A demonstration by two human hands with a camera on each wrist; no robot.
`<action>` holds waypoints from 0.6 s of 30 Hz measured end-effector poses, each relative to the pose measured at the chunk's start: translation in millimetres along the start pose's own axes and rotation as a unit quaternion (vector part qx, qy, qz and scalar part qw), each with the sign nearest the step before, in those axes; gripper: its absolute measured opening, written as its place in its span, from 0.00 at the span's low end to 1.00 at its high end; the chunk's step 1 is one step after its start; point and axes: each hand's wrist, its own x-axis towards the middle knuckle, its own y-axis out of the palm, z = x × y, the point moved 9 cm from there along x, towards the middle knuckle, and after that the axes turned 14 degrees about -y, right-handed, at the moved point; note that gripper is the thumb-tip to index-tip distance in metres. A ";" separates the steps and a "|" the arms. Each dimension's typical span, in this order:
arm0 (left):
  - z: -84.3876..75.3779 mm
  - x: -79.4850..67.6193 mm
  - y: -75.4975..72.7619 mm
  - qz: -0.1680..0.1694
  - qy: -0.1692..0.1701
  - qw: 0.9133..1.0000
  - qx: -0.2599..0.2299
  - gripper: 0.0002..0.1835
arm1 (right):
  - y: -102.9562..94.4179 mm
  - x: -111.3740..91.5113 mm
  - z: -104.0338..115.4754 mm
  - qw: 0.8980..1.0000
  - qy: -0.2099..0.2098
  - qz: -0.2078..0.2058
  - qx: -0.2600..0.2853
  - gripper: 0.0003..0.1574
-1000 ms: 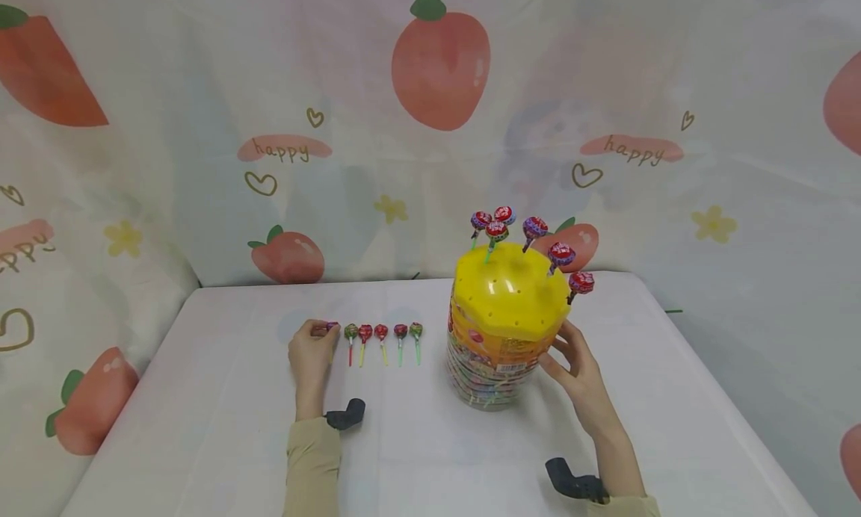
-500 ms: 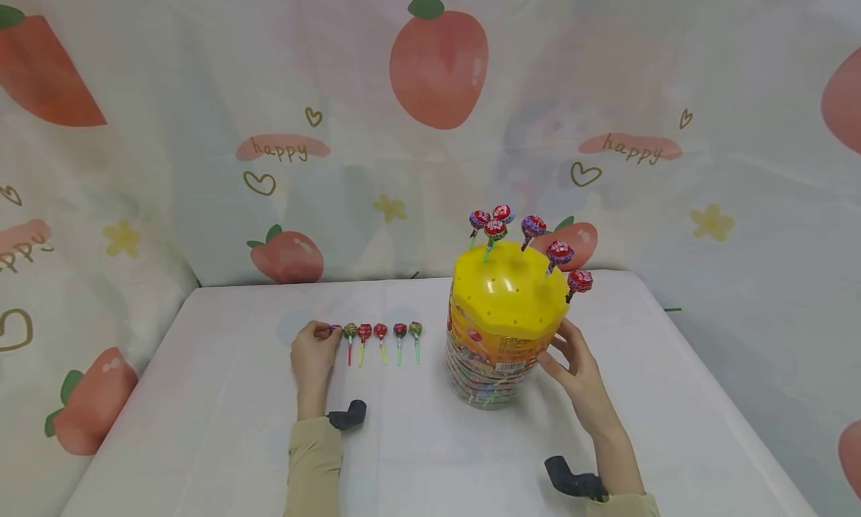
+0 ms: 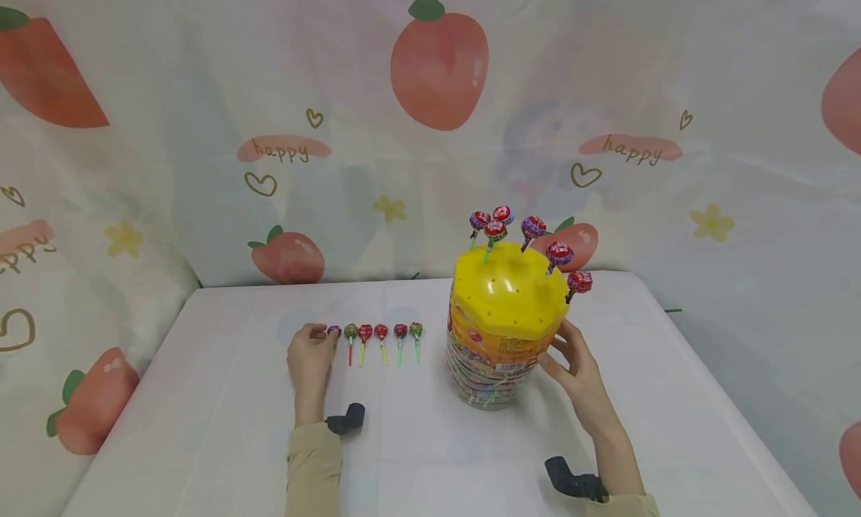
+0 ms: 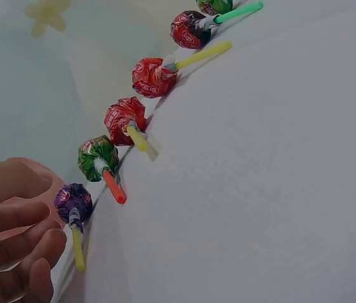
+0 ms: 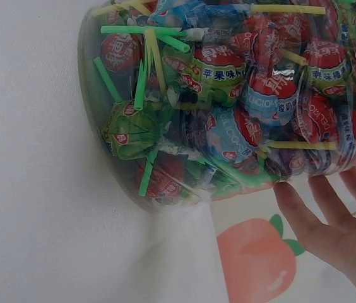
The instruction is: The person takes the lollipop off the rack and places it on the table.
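Observation:
At the left end of a row of wrapped lollipops, a purple-wrapped lollipop with a yellow stick lies on the white table. My left hand is just left of it, and in the left wrist view its relaxed fingers stand beside the candy without gripping. Further right stands a clear jar packed with lollipops, under a yellow lid with small holes. Several lollipops stick up from the lid, among them a red one. My right hand rests its extended fingertips against the jar's right side.
Beside the purple one lie a green lollipop with a red stick, two red lollipops and more to their right. A fruit-print cloth hangs behind the table. Both wrists wear black mounts.
My left hand shifted slightly right, then drew back left from the purple lollipop, whose head now shows more. The right hand and jar have stayed in place.

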 end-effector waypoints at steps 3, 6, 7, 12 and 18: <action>-4.4 -5.5 -2.3 0.004 0.005 1.000 -0.007 0.16 | 0.0 0.0 0.6 1.000 0.000 0.001 -0.001 0.43; -11.2 -12.1 -2.7 0.008 0.014 1.000 -0.014 0.15 | -0.4 0.1 0.4 1.000 0.001 0.001 -0.004 0.43; -14.8 -15.2 -3.1 0.009 0.019 1.000 -0.019 0.15 | -0.5 0.1 0.3 1.000 0.002 0.001 -0.005 0.43; -36.7 -31.5 -2.5 0.008 0.050 0.998 -0.036 0.14 | -0.3 -0.1 0.4 1.000 0.004 0.002 -0.006 0.43; -65.5 -50.1 3.9 0.009 0.099 0.994 -0.048 0.14 | -0.3 -0.3 0.2 1.000 0.002 0.000 -0.010 0.43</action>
